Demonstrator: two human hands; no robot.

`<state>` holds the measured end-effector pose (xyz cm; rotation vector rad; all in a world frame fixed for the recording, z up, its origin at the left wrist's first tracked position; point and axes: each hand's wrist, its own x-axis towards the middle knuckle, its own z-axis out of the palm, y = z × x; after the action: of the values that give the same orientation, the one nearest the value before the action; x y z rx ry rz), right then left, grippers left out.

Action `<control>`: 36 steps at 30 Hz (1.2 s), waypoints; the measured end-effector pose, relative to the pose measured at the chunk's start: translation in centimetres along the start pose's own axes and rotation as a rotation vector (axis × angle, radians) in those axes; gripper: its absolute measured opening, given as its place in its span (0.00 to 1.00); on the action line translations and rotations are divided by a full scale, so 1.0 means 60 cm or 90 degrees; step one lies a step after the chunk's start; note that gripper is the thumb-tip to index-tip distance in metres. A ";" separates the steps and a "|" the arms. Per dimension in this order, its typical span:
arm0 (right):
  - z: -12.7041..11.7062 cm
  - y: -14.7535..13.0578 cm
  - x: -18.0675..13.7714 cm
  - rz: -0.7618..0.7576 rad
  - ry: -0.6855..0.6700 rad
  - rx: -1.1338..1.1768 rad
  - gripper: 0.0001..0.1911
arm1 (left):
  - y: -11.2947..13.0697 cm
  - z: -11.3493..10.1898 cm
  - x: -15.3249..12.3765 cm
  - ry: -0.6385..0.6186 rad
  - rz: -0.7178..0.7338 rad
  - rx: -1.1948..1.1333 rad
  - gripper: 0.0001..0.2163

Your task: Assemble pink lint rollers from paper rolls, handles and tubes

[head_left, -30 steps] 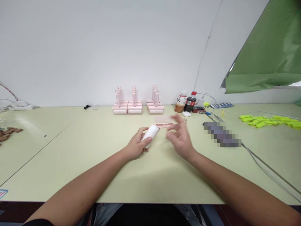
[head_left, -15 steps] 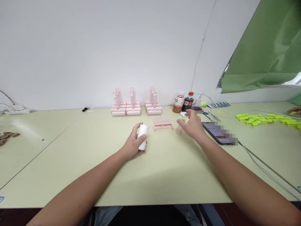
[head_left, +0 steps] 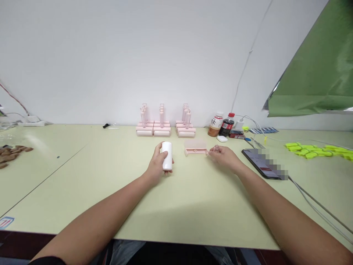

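Note:
My left hand [head_left: 157, 163] is wrapped round a white lint roller roll [head_left: 167, 156], held nearly upright above the table with the thumb across its front. A pink lint roller case [head_left: 195, 151] lies on the table between my hands, its translucent lid raised at the back. Just right of that case, my right hand [head_left: 225, 157] is closed on a small clear pinkish handle [head_left: 216, 148]; the fingers hide part of it.
Several finished-looking pink lint rollers [head_left: 162, 131] with upright handles stand along the wall. Two drink bottles, one a cola bottle [head_left: 227, 124], stand at the back. A phone [head_left: 260, 163], cables and neon yellow pieces [head_left: 307, 150] lie right; brown pieces [head_left: 12, 155] lie far left.
My right hand has lowered and its fingers have closed on the clear handle. The white roll in my left hand has turned more upright. The view has shifted slightly left.

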<state>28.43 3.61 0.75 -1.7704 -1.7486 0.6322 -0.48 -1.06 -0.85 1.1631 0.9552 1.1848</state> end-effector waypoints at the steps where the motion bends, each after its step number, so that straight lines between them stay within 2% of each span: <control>1: 0.001 0.000 0.000 -0.008 -0.003 -0.012 0.15 | 0.002 0.001 -0.001 0.001 0.000 -0.003 0.28; 3: 0.001 -0.002 -0.001 -0.023 0.019 -0.039 0.16 | 0.006 0.004 -0.004 0.003 0.000 -0.009 0.29; 5: 0.000 -0.008 -0.003 -0.052 0.091 -0.043 0.16 | 0.008 0.006 -0.004 0.009 -0.008 -0.013 0.30; 7: -0.001 -0.017 -0.011 -0.104 0.181 0.002 0.16 | 0.007 0.009 -0.003 0.027 -0.022 -0.012 0.30; 9: 0.002 -0.029 -0.026 -0.166 0.201 0.095 0.18 | 0.005 0.010 -0.001 0.062 -0.028 -0.003 0.27; 11: 0.012 -0.044 -0.048 -0.230 0.108 0.191 0.20 | 0.002 0.011 0.002 0.099 -0.025 0.012 0.24; 13: 0.027 -0.059 -0.073 -0.284 -0.045 0.235 0.20 | 0.000 0.011 0.006 0.124 -0.024 0.024 0.23; 15: 0.044 -0.071 -0.096 -0.327 -0.194 0.220 0.17 | -0.002 0.010 0.009 0.138 -0.033 0.021 0.23; 18: 0.065 -0.082 -0.115 -0.396 -0.283 0.142 0.13 | -0.004 0.009 0.012 0.156 -0.038 -0.006 0.25; 23: 0.077 -0.079 -0.114 -0.416 -0.294 0.080 0.11 | -0.005 0.009 0.011 0.143 -0.045 -0.029 0.21; 26: 0.073 -0.074 -0.104 -0.377 -0.277 0.062 0.10 | -0.002 0.010 0.006 0.082 -0.057 -0.051 0.18; 29: 0.064 -0.068 -0.091 -0.324 -0.238 -0.019 0.08 | 0.003 0.013 0.001 0.030 -0.087 -0.048 0.19; 36: 0.054 -0.048 -0.056 -0.294 -0.142 -0.193 0.09 | 0.002 0.013 0.000 0.038 -0.129 -0.006 0.22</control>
<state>24.01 0.41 0.18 -1.4331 -2.4119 0.3899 0.27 -1.20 -0.59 1.0027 1.0856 1.0639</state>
